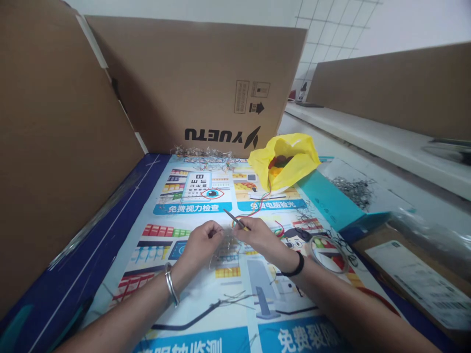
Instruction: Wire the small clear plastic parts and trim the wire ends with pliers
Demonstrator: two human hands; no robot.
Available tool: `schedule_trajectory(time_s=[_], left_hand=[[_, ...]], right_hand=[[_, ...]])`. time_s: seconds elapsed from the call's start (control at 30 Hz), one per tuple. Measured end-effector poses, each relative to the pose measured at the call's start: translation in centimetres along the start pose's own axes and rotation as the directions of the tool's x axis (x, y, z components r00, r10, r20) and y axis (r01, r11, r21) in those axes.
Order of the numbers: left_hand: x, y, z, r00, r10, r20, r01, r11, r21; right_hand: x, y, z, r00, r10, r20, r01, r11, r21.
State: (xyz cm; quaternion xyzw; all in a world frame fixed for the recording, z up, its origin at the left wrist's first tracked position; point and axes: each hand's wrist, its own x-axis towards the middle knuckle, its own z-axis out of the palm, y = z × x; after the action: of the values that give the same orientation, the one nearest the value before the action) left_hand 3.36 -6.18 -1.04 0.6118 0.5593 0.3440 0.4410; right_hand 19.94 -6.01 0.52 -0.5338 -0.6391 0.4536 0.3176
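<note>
Over the middle of the printed poster sheet (pixel 235 279), both hands are close together. My left hand (pixel 206 239), below a silver bangle, is closed, its thumb and finger pinched on something too small to make out. My right hand (pixel 258 237), with a black band at the wrist, is closed round a slim pointed metal tool (pixel 234 218) whose tip points up and left. Thin clear strands (pixel 230 245) hang between and below the hands. Red and green threads (pixel 259 206) run from a yellow bag (pixel 287 159) to near my right hand.
Cardboard panels (pixel 191 83) stand behind and at the left. Tangled wire bits (pixel 206 153) lie along the back edge. A tape roll (pixel 329 254) sits by my right forearm. At the right are a plastic-wrapped box (pixel 419 269) and a heap of dark wire pieces (pixel 353 191).
</note>
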Motion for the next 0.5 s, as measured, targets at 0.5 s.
schedule_trajectory(time_s=[0.5], left_hand=[[0.06,-0.36,-0.17,1.0,0.003,0.001,-0.003,0.998,-0.062]], right_hand=[[-0.31,0.95,-0.21,0.999,-0.038,0.034,0.039,0.999,-0.021]])
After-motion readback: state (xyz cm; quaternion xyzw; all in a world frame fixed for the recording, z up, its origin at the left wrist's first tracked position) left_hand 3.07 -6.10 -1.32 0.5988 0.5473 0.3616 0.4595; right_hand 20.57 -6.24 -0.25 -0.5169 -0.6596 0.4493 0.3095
